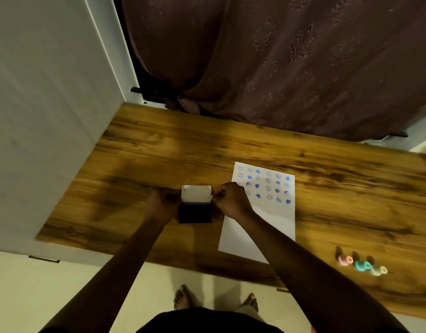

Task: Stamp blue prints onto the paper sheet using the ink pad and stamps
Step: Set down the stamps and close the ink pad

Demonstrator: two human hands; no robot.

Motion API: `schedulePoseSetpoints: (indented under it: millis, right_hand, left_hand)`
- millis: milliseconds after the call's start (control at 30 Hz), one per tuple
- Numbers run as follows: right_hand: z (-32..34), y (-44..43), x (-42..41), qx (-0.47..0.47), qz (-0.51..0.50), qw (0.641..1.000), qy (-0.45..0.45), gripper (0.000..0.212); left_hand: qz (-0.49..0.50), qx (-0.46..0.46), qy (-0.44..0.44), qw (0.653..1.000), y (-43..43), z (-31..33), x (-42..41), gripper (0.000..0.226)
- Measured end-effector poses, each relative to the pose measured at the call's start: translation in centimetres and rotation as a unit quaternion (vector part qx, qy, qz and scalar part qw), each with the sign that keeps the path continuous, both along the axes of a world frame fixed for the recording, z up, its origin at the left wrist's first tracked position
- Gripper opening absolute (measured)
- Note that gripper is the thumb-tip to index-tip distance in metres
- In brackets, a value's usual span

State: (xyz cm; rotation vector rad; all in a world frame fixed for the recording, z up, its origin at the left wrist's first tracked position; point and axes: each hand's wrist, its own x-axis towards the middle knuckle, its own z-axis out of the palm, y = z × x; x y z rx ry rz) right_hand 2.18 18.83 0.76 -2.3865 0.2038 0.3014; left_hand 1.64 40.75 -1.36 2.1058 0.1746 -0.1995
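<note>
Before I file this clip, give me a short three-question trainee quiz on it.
1. True or false: the ink pad lies open, its lid raised.
2. How many stamps lie at the table's right edge? A) two B) three C) five
3. Which part of the paper sheet is still blank?

Key: 1 true, with the left hand and right hand on either side. 2 B. 3 the near part; the blue prints fill the far part.

Table (135, 164) left bare; stamps (362, 265) crowd right edge.
</note>
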Motion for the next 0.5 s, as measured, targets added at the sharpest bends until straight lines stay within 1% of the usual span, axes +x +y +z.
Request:
schedulePoseSetpoints:
  millis: [167,300,500]
  right_hand:
    - [-0.6,0.9,0.3,-0.006,-0.007,1.0,0.012,0.017]
    - [-1.0,1.2,0.5,-0.009,-0.019,1.0,0.008,0.015]
    - [-1.6,1.2,0.5,0.01,-0.032,0.999,0.019,0.014]
  left_hand:
    - [-0.037,0.018,-0.002,0.999,0.5,-0.7,0.3,0.019]
    - [-0.034,0.031,-0.017,0.999,0.6,-0.9,0.2,0.02]
    - [-0.021,0.035,0.01,0.999,0.6,-0.8,0.3,0.02]
